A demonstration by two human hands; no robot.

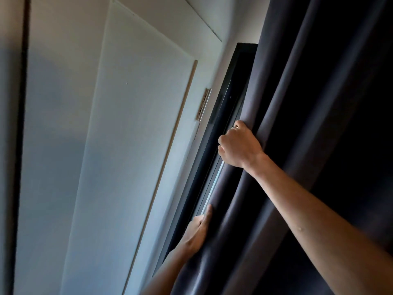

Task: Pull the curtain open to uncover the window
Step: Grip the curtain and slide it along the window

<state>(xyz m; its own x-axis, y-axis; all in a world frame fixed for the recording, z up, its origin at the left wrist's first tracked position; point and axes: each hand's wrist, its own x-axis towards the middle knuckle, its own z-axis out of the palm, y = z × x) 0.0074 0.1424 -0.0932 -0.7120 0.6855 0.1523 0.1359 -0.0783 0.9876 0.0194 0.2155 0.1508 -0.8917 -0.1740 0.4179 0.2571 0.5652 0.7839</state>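
Head: right hand [239,144] fisted on curtain [297,124] edge; left hand [198,232] grips edge below.

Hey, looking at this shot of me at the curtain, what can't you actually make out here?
- Window glass: head view, almost all covered by the dark curtain; only a bright sliver shows beside the black window frame.
- Curtain rail or rings: cut off by the top edge.
- Right hand fingertips: curled behind the curtain's edge.
- Left hand palm: pressed against the fabric, hidden.
- Door handle: not visible; only the hinge shows.
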